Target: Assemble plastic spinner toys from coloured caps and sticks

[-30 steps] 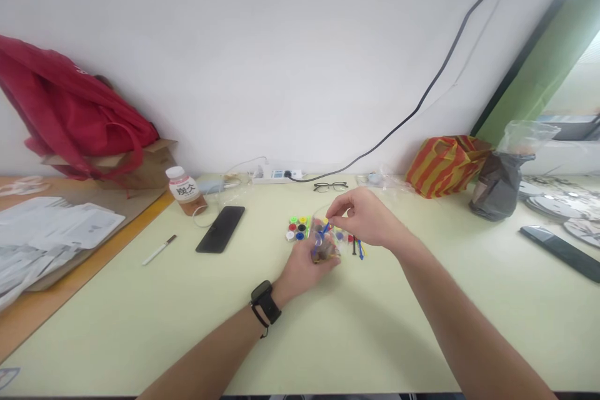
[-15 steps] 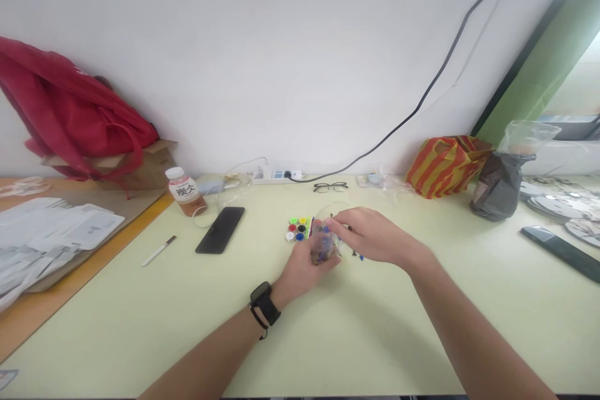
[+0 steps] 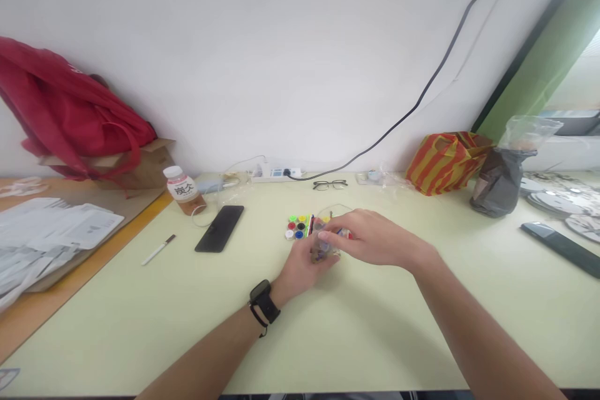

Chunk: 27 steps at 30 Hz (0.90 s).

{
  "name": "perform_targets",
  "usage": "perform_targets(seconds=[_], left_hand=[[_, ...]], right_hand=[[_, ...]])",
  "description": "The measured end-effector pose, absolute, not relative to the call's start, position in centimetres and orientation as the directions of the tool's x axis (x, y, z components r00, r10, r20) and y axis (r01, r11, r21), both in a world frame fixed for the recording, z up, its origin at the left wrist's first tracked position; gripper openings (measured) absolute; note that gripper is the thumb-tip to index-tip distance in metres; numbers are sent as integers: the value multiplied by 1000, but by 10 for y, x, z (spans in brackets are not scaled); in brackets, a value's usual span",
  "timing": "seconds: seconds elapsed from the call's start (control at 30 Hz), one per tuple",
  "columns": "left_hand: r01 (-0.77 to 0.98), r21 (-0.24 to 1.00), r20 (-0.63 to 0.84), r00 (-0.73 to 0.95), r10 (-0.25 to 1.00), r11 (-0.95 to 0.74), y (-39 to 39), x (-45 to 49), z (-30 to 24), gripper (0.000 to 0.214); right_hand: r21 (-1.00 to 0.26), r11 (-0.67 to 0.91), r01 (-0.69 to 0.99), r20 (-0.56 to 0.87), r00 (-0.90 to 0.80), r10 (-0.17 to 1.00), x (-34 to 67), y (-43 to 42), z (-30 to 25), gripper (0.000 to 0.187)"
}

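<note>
My left hand (image 3: 302, 265) is wrapped round a clear plastic container (image 3: 322, 251) with small coloured pieces inside; whether it is a bag or a cup I cannot tell. Over its top reaches my right hand (image 3: 363, 234), thumb and fingers drawn together at the container. What the right fingers pinch, if anything, is hidden. Just left of the container lie several round coloured buttons (image 3: 295, 226) in green, yellow, red, black, white and blue. Thin coloured strips (image 3: 309, 224) stand between these and my hands. More small pieces behind my right hand are mostly covered.
On the pale green table (image 3: 187, 325) lie a black phone (image 3: 219, 229), a white pen-like stick (image 3: 158, 250) and glasses (image 3: 330, 185). A drink bottle (image 3: 184, 190) stands at left. A power strip (image 3: 276, 174), striped bag (image 3: 445, 162) and grey bag (image 3: 499, 184) line the back.
My right hand has shifted slightly so that its thumb comes over the container, and it now covers the small dark and blue pieces seen beneath it before. My left hand keeps its hold.
</note>
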<state>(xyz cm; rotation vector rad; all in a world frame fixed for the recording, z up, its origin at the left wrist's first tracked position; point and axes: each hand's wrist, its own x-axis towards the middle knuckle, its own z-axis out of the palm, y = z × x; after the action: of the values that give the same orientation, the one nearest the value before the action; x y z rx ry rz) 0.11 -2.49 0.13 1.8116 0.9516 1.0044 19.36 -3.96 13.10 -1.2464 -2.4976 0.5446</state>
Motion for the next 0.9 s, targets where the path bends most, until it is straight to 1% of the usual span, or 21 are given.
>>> perform_targets(seconds=[0.07,0.17,0.37,0.43,0.57,0.63,0.7,0.83,0.9], left_hand=[[193,914,262,393,881,-358,-25,1,1,29],[167,928,250,384,889,-333,-24,1,-1,36],[153,923,261,428,865,-354,-26,2,3,38],[160,920,258,437,862,-357,-27,2,5,37],[198,908,251,451,857,-370,-27,2,4,31],[209,901,258,448,856,-381,-27,2,2,32],[217,900,257,438,861,-379,-26,1,1,38],[229,923,196,414,889,-310,-26,0,0,58],[209,933,191,406,894,-294,-26,0,0,59]], right_hand=[[-454,541,707,102,-562,821,195,-38,131,51],[-414,506,756,100,-515,851,198,-34,130,56],[-348,487,801,-29,-528,849,195,-32,133,62],[-362,482,798,-47,-532,845,194,-32,131,64],[-461,460,759,-111,-564,819,194,-31,126,66],[-494,438,751,-141,-566,812,196,-30,126,67],[-534,437,724,-109,-571,814,199,-28,128,67],[-589,462,663,37,-550,835,212,-25,134,63],[-593,471,653,65,-545,836,219,-23,133,58]])
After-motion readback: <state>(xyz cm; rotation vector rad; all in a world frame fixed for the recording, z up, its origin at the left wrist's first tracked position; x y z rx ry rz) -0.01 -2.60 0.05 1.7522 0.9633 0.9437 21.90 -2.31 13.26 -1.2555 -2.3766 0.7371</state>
